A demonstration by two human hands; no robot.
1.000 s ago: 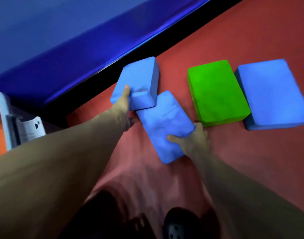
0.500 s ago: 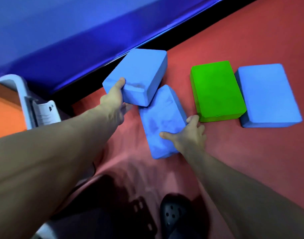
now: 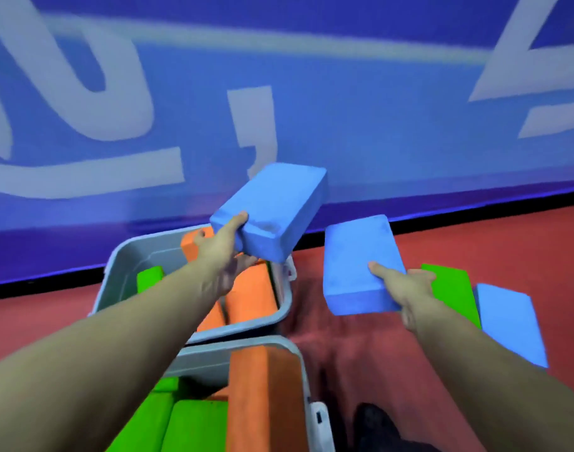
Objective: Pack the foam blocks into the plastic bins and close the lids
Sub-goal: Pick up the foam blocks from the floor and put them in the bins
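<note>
My left hand [image 3: 225,252] grips a blue foam block [image 3: 272,210] by its near end and holds it in the air over the far grey bin [image 3: 116,272]. That bin holds orange blocks [image 3: 249,295] and a green block [image 3: 148,277]. My right hand [image 3: 406,285] grips a second blue foam block [image 3: 357,262], lifted above the red floor to the right of the bin. A nearer grey bin [image 3: 298,370] below holds an orange block [image 3: 262,393] and green blocks [image 3: 181,422]. Both bins stand without lids on them.
A green block [image 3: 455,291] and another blue block [image 3: 510,321] lie on the red floor [image 3: 507,249] at the right. A blue padded wall [image 3: 311,93] with pale lettering rises behind the bins. A dark shoe [image 3: 373,425] shows at the bottom.
Both hands have lifted their blue blocks off the floor and carried them left. The left block now hangs over the far bin, and the view has swung to show both bins.
</note>
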